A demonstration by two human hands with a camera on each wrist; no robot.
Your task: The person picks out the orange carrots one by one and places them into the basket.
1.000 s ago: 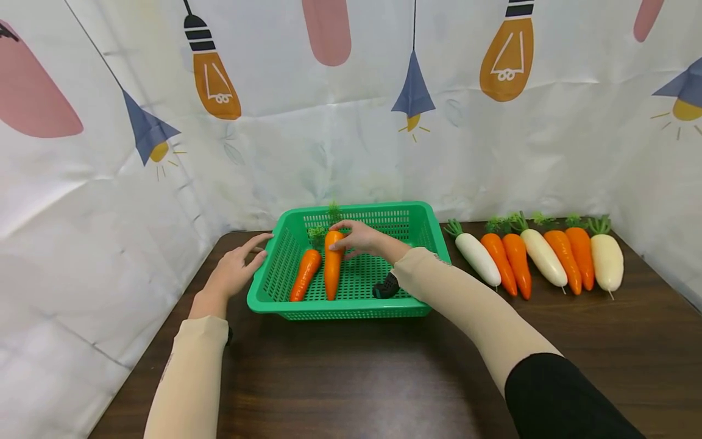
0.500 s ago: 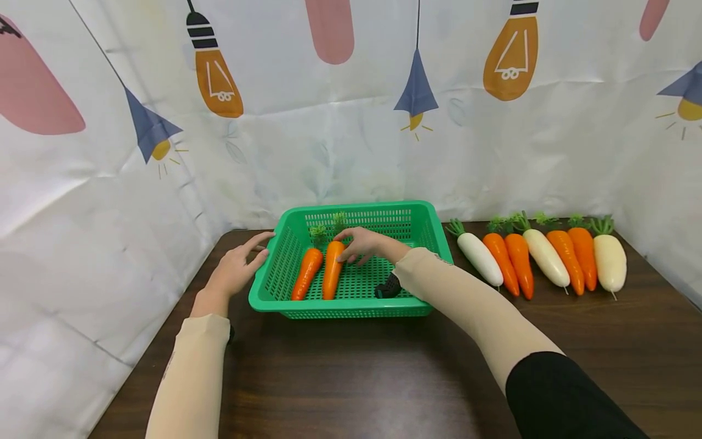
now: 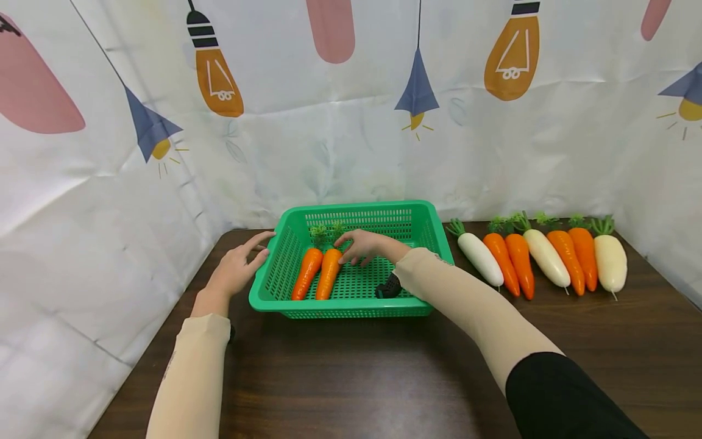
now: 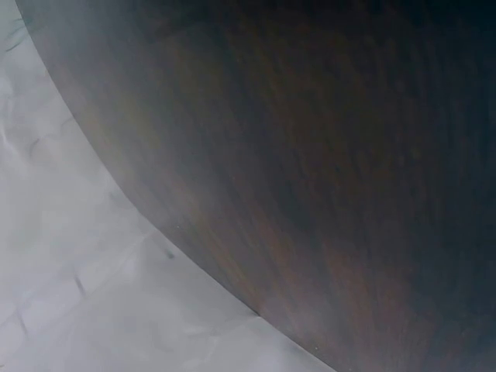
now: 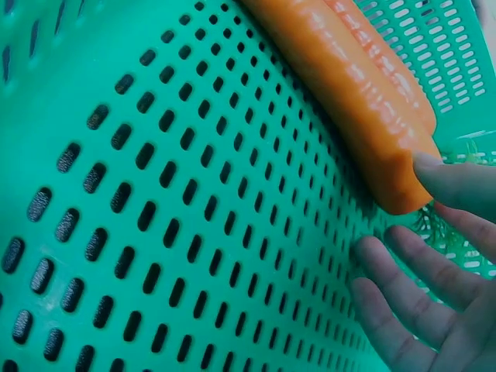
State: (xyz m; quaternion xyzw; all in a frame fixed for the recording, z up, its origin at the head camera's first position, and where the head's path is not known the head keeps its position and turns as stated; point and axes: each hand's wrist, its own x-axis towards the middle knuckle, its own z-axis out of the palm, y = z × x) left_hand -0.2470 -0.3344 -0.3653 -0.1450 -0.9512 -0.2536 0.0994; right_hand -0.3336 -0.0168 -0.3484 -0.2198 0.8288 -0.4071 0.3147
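In the head view, a green plastic basket (image 3: 356, 306) holds two orange carrots side by side at its left. My right hand (image 3: 364, 246) is inside it, at the leafy end of the right-hand carrot (image 3: 328, 274). In the right wrist view, the thumb (image 5: 457, 182) overlaps this carrot's thick end, while the other fingers spread loosely beside it. The other carrot (image 3: 307, 274) lies to its left. My left hand (image 3: 233, 268) is at the basket's left rim, fingertips right at the edge and fingers relaxed. The left wrist view shows no hand.
Right of the basket, white radishes (image 3: 479, 259) and several carrots (image 3: 519, 265) lie in a row on the dark wooden table (image 3: 351, 378). A black band (image 3: 389, 286) shows at my right wrist. A patterned white curtain (image 3: 351, 152) hangs behind.
The right-hand carrot has come down onto the basket floor, its tip swinging left toward the other carrot. My right hand has lowered with it and loosened. The left hand stays put.
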